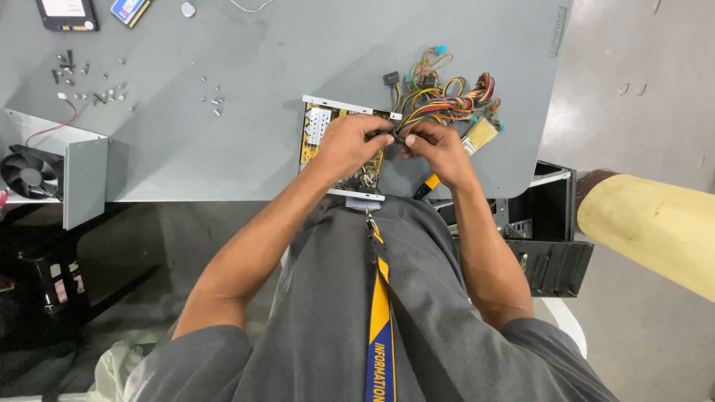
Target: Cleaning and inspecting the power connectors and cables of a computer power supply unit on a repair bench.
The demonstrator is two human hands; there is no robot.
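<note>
Both hands over opened metal power-supply box with yellow circuit board [319, 126], at near edge of grey table [223, 67]. I note left hand [350, 141] and right hand [439, 147] pinching multicoloured wire bundle [447, 100] at black connector [389, 135]. Advice: grip connector body, not wires; keep box braced against table.

Loose screws [89, 78] lie scattered at the upper left of the grey table [223, 149]. A metal case panel with a black fan [30, 173] sits at the left edge. A paintbrush [477, 138] rests right of centre. An open black computer case [547, 231] stands at the right, beside a yellow pillar [648, 231].
</note>
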